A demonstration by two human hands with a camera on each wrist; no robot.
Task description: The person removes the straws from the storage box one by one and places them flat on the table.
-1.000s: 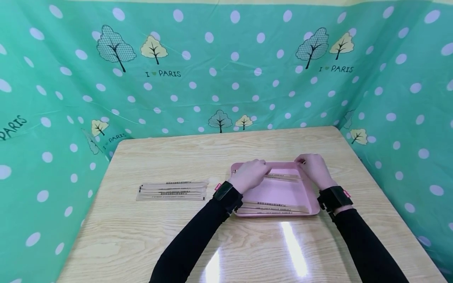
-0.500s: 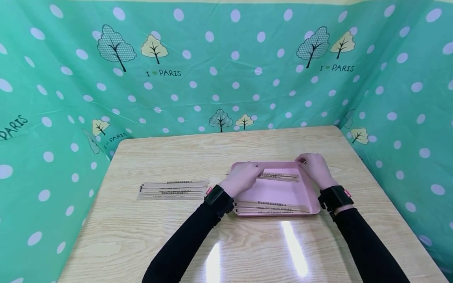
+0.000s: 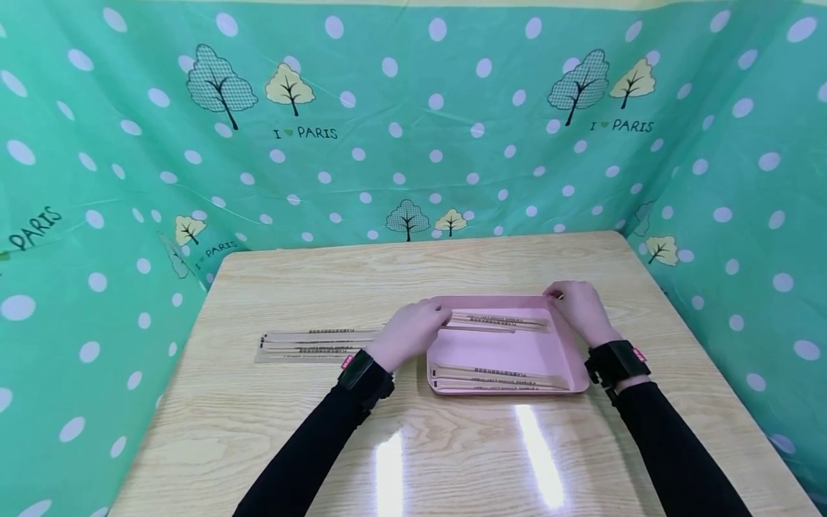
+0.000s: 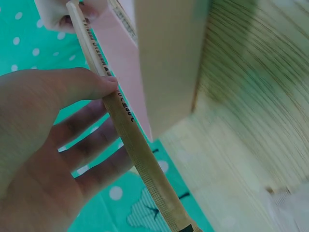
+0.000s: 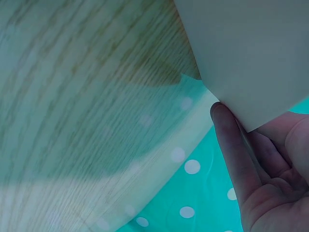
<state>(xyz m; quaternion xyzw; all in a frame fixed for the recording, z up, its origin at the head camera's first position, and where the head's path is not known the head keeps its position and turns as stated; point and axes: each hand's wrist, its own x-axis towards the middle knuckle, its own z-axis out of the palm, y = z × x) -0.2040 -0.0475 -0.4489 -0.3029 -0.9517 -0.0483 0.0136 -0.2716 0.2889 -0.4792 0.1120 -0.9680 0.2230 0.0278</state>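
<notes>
My left hand (image 3: 413,330) is at the left end of a shallow pink tray (image 3: 497,350), pinching a slim, wrapped straw (image 4: 140,154) between thumb and fingertips. Printed text runs along the straw's tan wrapper. One end of it reaches over the tray in the head view. My right hand (image 5: 270,169) grips the tray's far right corner with thumb and fingers. Inside the tray, several similar straws (image 3: 500,380) lie along the front side, and others (image 3: 510,320) lie along the back.
Left of the tray, several more wrapped straws (image 3: 310,346) lie side by side on the wooden table (image 3: 310,280), partly covered by my left hand in the head view. A green dotted cloth (image 3: 362,165) hangs behind the table and along both sides.
My left hand has moved left from above the tray's back row to its left end, with the pinched straw now showing. My right hand has stayed at the corner.
</notes>
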